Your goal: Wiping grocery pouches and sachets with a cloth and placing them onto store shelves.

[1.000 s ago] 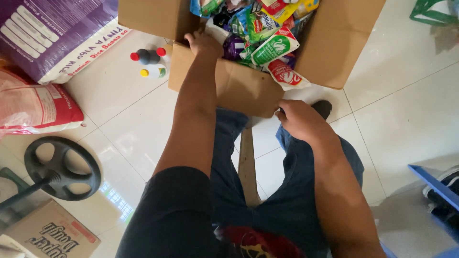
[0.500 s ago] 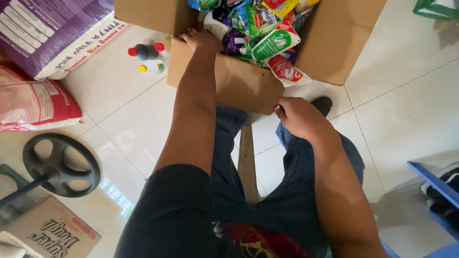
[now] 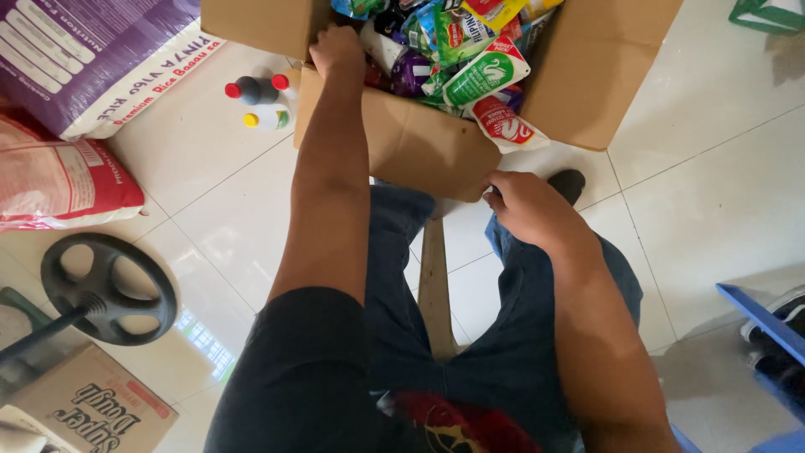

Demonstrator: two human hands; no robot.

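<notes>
An open cardboard box (image 3: 419, 147) stands on the tiled floor in front of my knees, filled with several colourful snack and sauce packets (image 3: 470, 59). My left hand (image 3: 337, 49) reaches over the box's near-left corner and grips the edge there. My right hand (image 3: 524, 210) holds the lower edge of the front flap, fingers curled on it. A red-and-white pouch (image 3: 507, 126) hangs over the front flap. I sit in blue jeans with a wooden slat (image 3: 433, 289) between my legs.
Three small bottles with red, dark and yellow caps (image 3: 258, 102) stand left of the box. A purple rice sack (image 3: 80, 59) and a pink sack (image 3: 59, 180) lie at left. A black wheel (image 3: 107, 288), a small carton (image 3: 80, 411) and blue plastic (image 3: 759, 315) are near.
My left hand has shifted slightly along the box's corner and the view has drifted a little; my right hand stays on the flap.
</notes>
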